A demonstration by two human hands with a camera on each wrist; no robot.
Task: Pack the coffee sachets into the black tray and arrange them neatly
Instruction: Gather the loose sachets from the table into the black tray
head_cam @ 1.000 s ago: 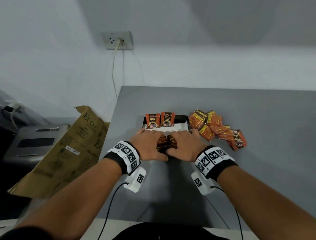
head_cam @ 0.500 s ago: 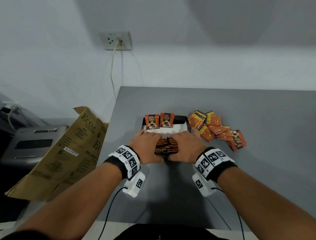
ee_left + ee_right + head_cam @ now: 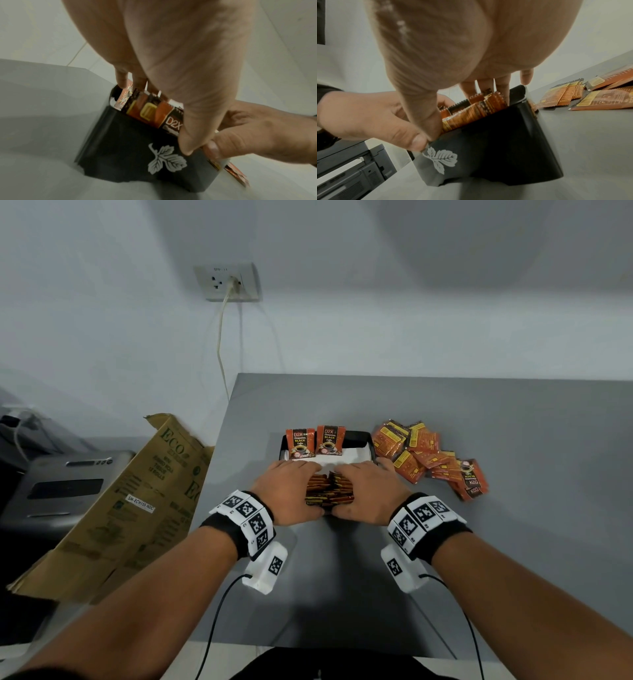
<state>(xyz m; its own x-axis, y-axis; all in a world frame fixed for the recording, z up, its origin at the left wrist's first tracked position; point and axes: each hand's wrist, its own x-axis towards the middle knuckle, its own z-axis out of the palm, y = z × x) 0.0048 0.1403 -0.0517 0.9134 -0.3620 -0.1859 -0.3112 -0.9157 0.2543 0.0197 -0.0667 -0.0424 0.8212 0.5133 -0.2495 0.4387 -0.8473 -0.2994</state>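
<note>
Between both hands (image 3: 291, 494) — "D2X BLACK" coffee sachets (image 3: 329, 491) — black tray (image 3: 137, 142).

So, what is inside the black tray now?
The black tray holds a row of coffee sachets standing on edge, two more sachets upright at its far end, and white paper. The left hand and right hand cover the row's sides.

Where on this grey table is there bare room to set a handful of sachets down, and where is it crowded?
Bare table lies behind the loose sachets toward the wall, right of them, and near the front edge between the forearms. Crowded: the black tray, where left hand and right hand press the packed sachets, and the loose pile beside it.
</note>
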